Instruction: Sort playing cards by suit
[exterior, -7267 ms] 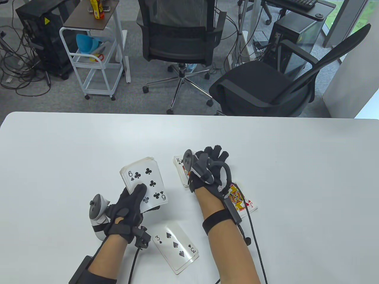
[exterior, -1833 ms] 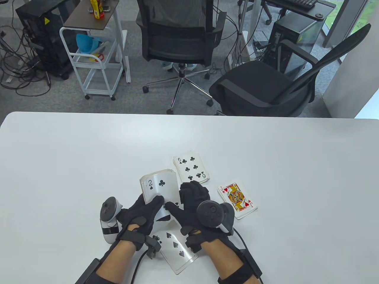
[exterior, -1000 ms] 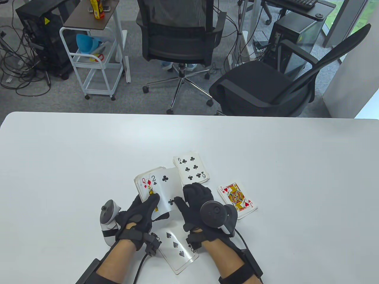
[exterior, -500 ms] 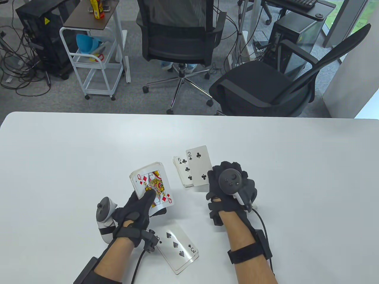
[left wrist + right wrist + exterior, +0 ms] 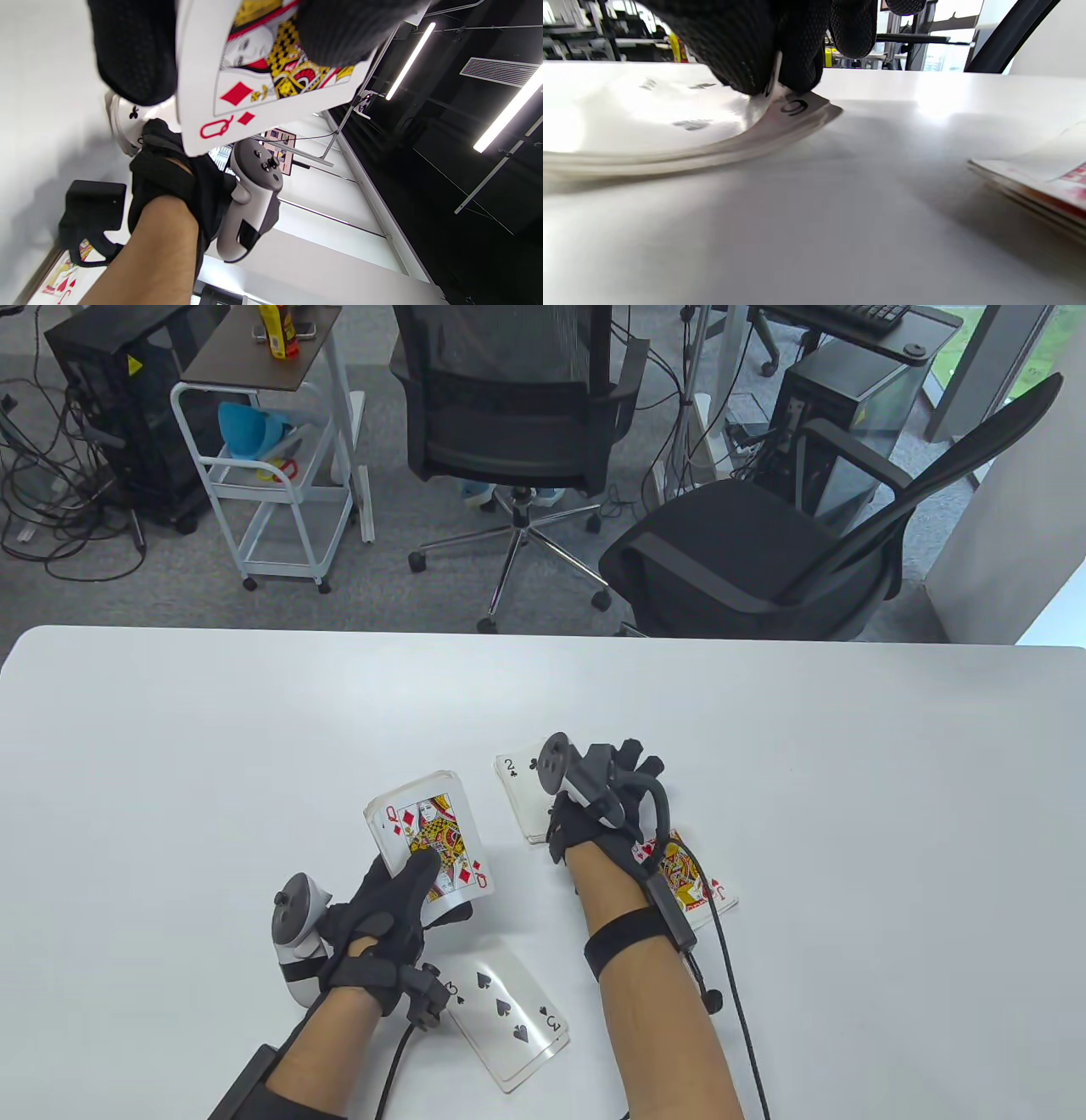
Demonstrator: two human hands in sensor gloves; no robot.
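Note:
My left hand (image 5: 428, 891) grips the deck (image 5: 428, 840) face up above the table, thumb on the queen of diamonds (image 5: 263, 84). My right hand (image 5: 624, 768) reaches over the club pile (image 5: 522, 797), whose top card is the two of clubs (image 5: 517, 768). In the right wrist view its fingertips (image 5: 797, 72) pinch that card's far corner, which lies on the club pile (image 5: 691, 148). The heart pile (image 5: 700, 891), a jack on top, lies partly under my right wrist. The spade pile (image 5: 509, 1018), a three on top, lies near the front edge.
The white table (image 5: 212, 746) has bare room to the left, right and far side of the piles. Two black office chairs (image 5: 517, 415) and a white trolley (image 5: 271, 475) stand beyond its far edge. A cable (image 5: 734, 984) runs along my right forearm.
My right hand has carried the two of clubs forward and down onto the club pile, covering the six. The left hand and deck have barely moved.

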